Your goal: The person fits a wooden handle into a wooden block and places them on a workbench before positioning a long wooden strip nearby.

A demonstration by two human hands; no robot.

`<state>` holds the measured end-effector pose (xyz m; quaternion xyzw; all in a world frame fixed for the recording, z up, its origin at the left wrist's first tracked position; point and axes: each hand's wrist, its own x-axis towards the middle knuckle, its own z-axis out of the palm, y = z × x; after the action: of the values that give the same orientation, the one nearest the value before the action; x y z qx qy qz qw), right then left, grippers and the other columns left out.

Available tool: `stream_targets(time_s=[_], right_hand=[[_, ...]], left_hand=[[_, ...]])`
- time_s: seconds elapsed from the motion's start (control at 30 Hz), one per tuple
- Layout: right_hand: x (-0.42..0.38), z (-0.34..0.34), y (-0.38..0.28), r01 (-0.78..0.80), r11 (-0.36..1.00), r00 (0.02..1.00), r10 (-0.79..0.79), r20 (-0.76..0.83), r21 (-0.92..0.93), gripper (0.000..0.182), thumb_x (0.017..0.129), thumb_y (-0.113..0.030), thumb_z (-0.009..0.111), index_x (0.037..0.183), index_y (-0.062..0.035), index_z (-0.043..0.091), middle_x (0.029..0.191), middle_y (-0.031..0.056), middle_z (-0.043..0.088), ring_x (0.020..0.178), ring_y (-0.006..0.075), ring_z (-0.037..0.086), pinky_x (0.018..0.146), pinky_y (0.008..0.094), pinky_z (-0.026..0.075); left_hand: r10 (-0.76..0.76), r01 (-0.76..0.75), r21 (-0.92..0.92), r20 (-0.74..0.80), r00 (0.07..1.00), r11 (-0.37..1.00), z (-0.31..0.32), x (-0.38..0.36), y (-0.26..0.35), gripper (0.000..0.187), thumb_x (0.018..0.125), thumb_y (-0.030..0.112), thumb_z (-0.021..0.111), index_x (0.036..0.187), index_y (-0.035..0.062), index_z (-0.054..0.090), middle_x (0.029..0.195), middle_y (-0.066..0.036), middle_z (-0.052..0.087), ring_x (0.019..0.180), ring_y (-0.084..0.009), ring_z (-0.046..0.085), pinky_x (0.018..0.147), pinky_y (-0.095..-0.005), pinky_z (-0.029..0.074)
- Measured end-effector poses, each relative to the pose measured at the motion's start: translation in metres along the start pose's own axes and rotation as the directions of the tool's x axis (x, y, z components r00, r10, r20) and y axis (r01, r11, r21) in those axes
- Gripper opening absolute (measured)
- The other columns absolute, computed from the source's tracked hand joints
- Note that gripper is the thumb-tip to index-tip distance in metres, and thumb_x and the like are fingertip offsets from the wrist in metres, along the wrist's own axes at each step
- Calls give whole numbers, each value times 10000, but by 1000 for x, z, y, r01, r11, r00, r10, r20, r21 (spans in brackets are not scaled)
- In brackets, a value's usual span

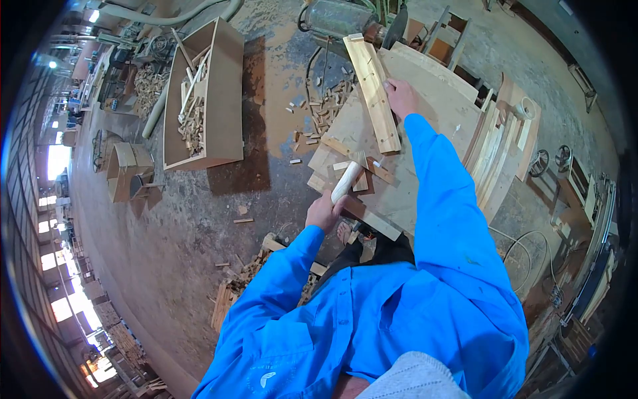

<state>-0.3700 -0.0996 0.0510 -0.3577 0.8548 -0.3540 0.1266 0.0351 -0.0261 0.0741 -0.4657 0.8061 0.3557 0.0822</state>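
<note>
My left hand is closed round the near end of a pale, rounded wooden rod. The rod's far end reaches over small wood offcuts on a worktable. With its fingers at the edge of a long pale plank, my right hand grips the plank's right side. Several dark spots run along the plank's face, and it lies slanted across the table's left part. Below the rod, a thin wooden strip rests on the table among the offcuts.
A machine with a dark disc blade stands beyond the table. Long strips and a tape roll lie on the right. A tall wooden box holding scraps stands at left on the floor. Offcuts litter the floor beside the table.
</note>
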Motion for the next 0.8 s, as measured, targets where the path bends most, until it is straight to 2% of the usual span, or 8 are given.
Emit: stream_targets(time_s=[0.23, 0.63, 0.8], right_hand=[[10, 9, 3, 3, 1000, 1000, -2, -26, 24, 316, 1019, -328, 659, 1199, -112, 804, 1205, 176, 733, 1165, 404, 674, 1010, 519, 526], [22, 10, 12, 53, 999, 997, -52, -53, 5, 304, 1015, -327, 664, 1180, -119, 811, 1218, 163, 742, 1154, 399, 683, 1011, 504, 532], [34, 8, 14, 34, 999, 997, -33, -69, 14, 309, 1018, -333, 660, 1190, -125, 811, 1237, 167, 742, 1163, 400, 684, 1019, 501, 531]], left_hand=[[21, -21, -30, -19, 1000, 999, 4, -1, -1, 572, 1040, 608, 572, 1117, 41, 567, 979, -295, 729, 942, -515, 705, 797, -608, 544], [17, -17, -6, -53, 998, 1000, 5, 8, 5, 547, 1045, 574, 582, 1115, 32, 579, 971, -293, 732, 934, -515, 706, 789, -606, 548], [69, -67, 22, -87, 994, 997, 5, 19, 12, 542, 1048, 559, 587, 1105, 20, 585, 980, -294, 734, 941, -512, 708, 801, -602, 548]])
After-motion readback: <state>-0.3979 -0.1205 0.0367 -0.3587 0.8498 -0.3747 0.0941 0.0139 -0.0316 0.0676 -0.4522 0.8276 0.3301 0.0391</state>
